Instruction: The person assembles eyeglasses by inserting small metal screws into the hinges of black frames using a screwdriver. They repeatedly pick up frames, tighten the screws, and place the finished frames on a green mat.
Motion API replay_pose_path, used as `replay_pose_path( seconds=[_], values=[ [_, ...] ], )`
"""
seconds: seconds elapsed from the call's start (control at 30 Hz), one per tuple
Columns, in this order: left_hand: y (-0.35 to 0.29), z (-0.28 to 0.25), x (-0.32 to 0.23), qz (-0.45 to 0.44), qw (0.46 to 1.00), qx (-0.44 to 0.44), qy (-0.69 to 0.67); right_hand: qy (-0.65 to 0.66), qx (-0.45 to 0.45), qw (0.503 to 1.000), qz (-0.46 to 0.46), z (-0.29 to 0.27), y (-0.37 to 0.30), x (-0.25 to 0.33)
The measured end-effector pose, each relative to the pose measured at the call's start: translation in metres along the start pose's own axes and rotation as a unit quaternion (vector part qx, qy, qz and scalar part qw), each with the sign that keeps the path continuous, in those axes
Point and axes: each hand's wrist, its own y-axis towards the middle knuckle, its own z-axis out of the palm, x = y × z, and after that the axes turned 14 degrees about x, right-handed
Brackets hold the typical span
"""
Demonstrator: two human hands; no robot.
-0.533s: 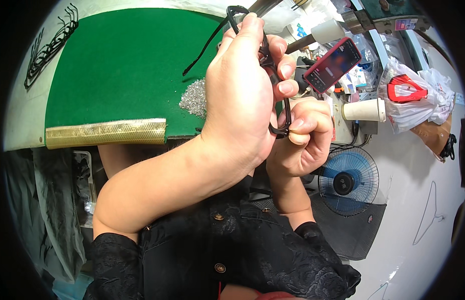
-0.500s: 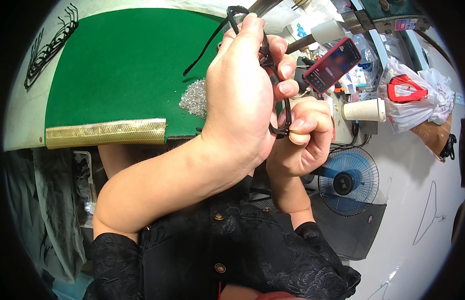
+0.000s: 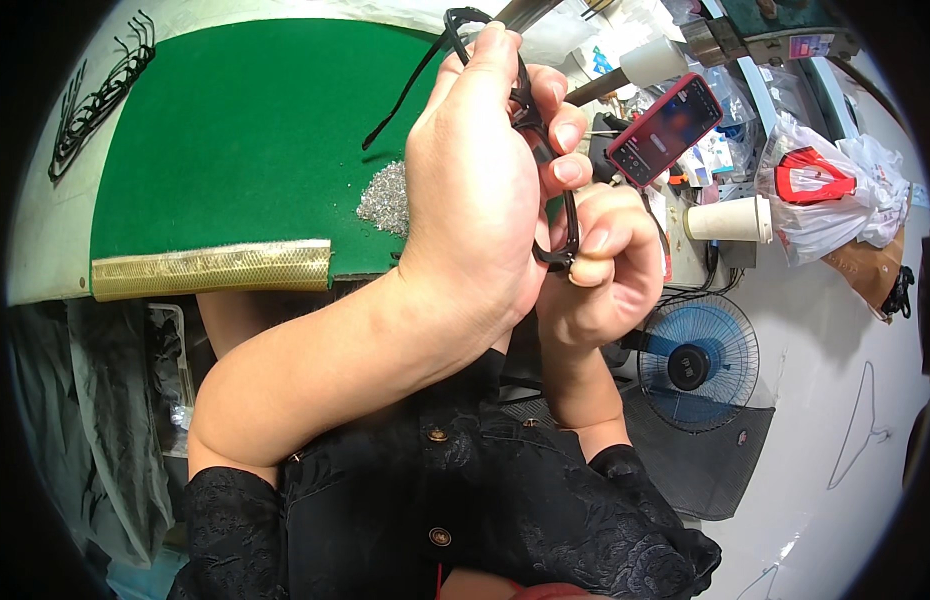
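A pair of black eyeglasses (image 3: pixel 569 215) is held up on end above the front edge of the green work mat. My left hand (image 3: pixel 475 170) is closed round its upper part, with the fingertips on the lens side. One slim temple arm (image 3: pixel 410 98) sticks out to the left. At the lower end, by the frame's corner, my right hand (image 3: pixel 610 260) is closed with thumb and finger pinched against the frame. Whether a small piece is also between those fingertips is hidden. Left of my wrist lies a pile of small glittering stones (image 3: pixel 385 198) on the mat.
Several black temple arms or frames (image 3: pixel 103 100) lie at the far left. A gold mesh strip (image 3: pixel 210 268) edges the green mat (image 3: pixel 235 120). To the right are a metal rod with a white sleeve (image 3: pixel 653 62), a phone (image 3: pixel 665 130), a paper cup (image 3: pixel 727 219) and a fan (image 3: pixel 690 365).
Both hands and the eyeglasses have shifted slightly left. The right fingers have turned a little at the lower corner of the frame, and both grips stay closed.
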Motion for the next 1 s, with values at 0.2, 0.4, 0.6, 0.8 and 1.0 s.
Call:
replay_pose_path(
  seconds=[0.2,0.4,0.6,0.8,1.0],
  values=[
    [0.003,0.001,0.001,-0.007,1.000,-0.010,0.002,0.294,-0.025,0.940,0.172,0.001,0.003,0.008],
    [0.040,0.005,0.003,0.005,1.000,-0.011,-0.005,0.195,0.001,0.949,0.249,0.000,-0.007,-0.010],
    [0.085,0.005,0.010,0.033,0.997,-0.011,0.069,0.206,-0.073,0.946,0.242,-0.013,0.014,-0.025],
    [0.112,0.017,0.015,0.089,0.988,0.004,0.127,0.142,-0.108,0.965,0.193,-0.029,0.037,-0.036],
    [0.119,0.025,0.023,0.103,0.986,0.027,0.129,0.113,-0.107,0.971,0.183,-0.040,0.044,-0.040]
  ],
)
